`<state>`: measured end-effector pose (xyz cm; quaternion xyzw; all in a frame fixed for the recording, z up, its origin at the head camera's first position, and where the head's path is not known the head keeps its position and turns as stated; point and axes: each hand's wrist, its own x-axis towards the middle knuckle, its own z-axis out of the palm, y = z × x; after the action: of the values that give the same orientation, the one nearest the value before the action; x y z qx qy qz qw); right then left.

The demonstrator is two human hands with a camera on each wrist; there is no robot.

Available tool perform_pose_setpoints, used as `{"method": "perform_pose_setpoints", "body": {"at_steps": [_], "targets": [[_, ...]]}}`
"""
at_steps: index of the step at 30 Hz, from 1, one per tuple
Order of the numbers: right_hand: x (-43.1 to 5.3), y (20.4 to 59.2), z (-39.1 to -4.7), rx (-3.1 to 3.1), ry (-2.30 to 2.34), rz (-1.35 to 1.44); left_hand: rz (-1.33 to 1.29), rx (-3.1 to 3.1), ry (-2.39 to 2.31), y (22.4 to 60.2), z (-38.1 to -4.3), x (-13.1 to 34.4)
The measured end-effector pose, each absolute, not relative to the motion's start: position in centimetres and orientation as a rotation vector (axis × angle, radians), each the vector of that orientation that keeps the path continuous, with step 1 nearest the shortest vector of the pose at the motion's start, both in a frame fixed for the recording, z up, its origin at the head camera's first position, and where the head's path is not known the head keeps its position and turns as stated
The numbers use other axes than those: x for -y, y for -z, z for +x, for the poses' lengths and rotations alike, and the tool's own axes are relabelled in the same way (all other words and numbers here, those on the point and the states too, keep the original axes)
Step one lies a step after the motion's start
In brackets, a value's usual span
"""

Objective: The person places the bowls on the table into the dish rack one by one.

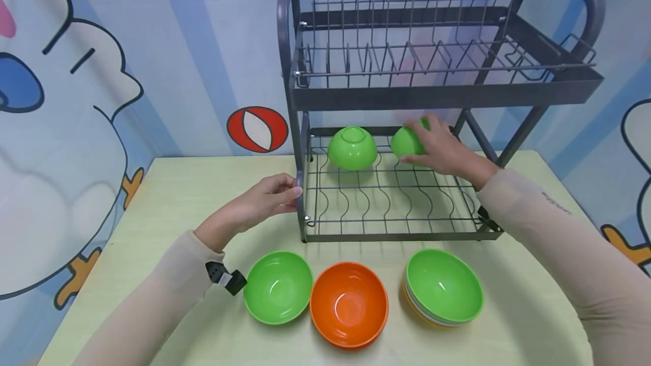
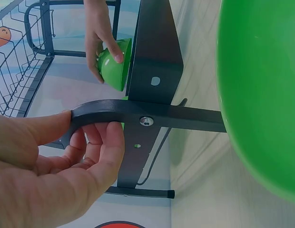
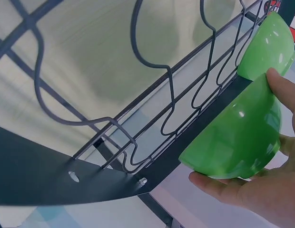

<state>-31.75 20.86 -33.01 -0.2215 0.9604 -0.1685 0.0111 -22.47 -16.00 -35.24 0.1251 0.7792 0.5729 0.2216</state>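
Observation:
My right hand (image 1: 441,147) holds a green bowl (image 1: 405,142) upside down over the back of the rack's lower shelf. In the right wrist view, thumb and fingers span that green bowl (image 3: 238,133) from both sides. Another green bowl (image 1: 352,148) sits upside down on the lower shelf, just to its left. My left hand (image 1: 267,199) grips the left upright of the dark dish rack (image 1: 402,237). In the left wrist view, the thumb lies on one side of the dark metal bar (image 2: 104,110) and the fingers curl round the other.
In front of the rack stand a green bowl (image 1: 278,288), an orange bowl (image 1: 348,305) and a stack topped by a green bowl (image 1: 444,286). The rack's upper shelf (image 1: 447,95) with wire dividers overhangs the lower one. A printed cloth backdrop (image 1: 203,72) stands behind the table (image 1: 203,309).

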Motion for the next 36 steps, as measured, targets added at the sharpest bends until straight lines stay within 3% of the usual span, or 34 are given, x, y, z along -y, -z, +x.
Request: {"method": "perform_pose_setpoints", "body": {"at_steps": [36], "targets": [[-20.5, 34.9, -33.6, -2.961, 0.435, -0.572, 0.328, -2.160, -1.595, 35.2, -22.1, 15.8]]}}
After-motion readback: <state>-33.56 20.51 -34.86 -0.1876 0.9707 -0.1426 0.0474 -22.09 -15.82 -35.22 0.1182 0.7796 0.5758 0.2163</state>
